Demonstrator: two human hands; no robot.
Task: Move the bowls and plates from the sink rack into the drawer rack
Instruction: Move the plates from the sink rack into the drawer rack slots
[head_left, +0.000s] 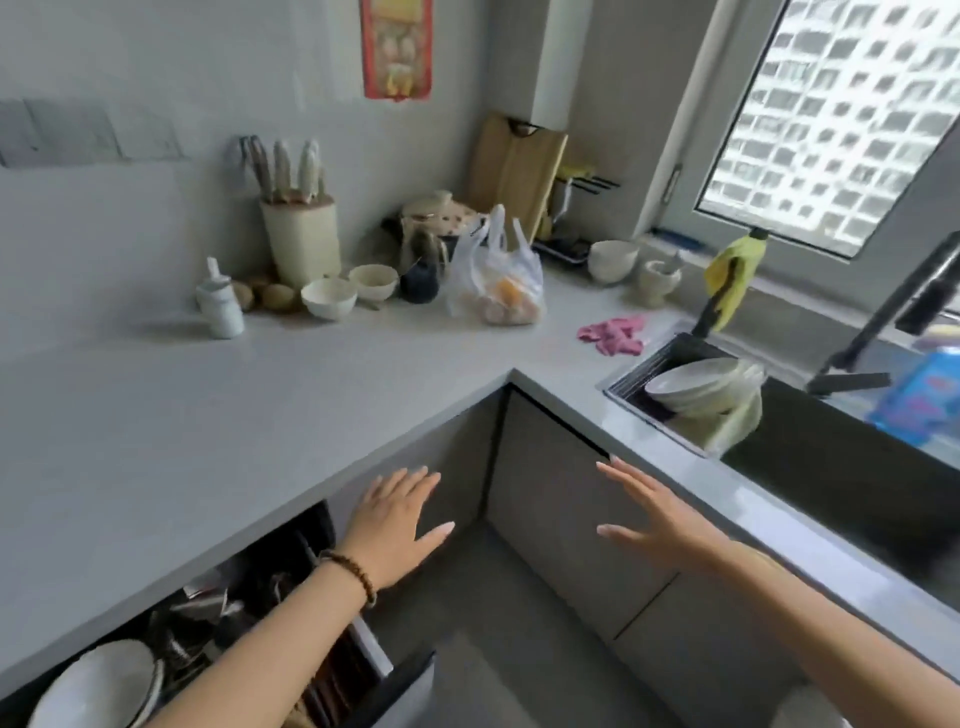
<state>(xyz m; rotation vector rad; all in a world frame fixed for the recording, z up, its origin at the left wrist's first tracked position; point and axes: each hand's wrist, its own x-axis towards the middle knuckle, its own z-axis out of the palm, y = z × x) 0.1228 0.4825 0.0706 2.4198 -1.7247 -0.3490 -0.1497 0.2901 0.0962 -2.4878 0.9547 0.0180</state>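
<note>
Head view: both hands are empty. The left hand and right hand are spread flat, fingers straight, in front of the grey cabinet doors below the bench's inner corner. The stack of white ceramic bowls and plates sits in the dark metal sink rack on the bench's right run. The open drawer rack under the left front edge holds a white bowl. I'd call this the reach step: next, lift both hands to that stack. The red wall poster and the blue bottle label are too blurred to read.
</note>
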